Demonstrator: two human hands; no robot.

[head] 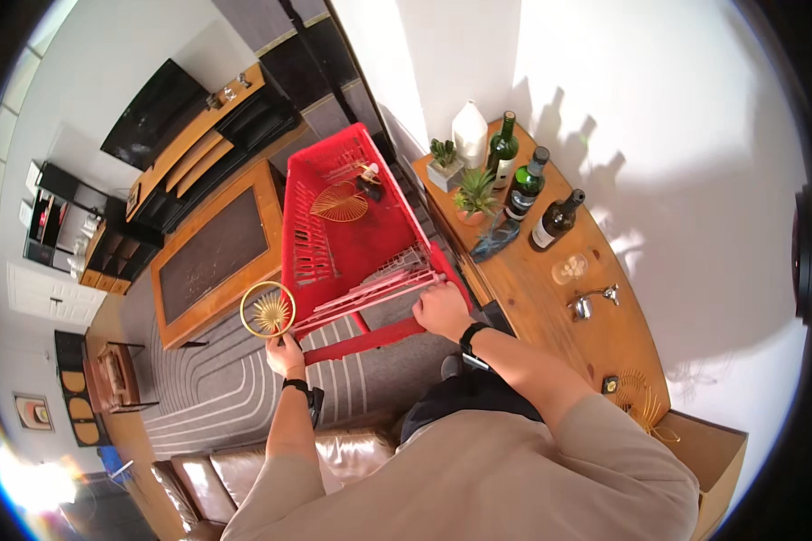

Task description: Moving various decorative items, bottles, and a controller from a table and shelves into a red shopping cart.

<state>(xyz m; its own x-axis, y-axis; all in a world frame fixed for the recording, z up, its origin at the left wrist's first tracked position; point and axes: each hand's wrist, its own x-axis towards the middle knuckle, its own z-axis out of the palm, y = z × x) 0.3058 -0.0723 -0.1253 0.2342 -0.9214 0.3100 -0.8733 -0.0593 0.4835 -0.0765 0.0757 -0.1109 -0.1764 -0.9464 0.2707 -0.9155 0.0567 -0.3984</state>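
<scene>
A red plastic shopping cart stands before me. My left hand grips the lower part of a gold ring ornament with a fan-like sunburst inside, beside the left end of the cart's red handle bar. My right hand is closed on the cart's rim at the right end of that bar. Inside the basket lie a gold wire leaf-shaped ornament and a small dark and white figurine. Pinkish bars of the cart's folding flap run between my hands.
A wooden sideboard on the right holds several bottles, potted plants, a white vase and metal ornaments. A cardboard box stands at its near end. Left are a coffee table and a leather sofa.
</scene>
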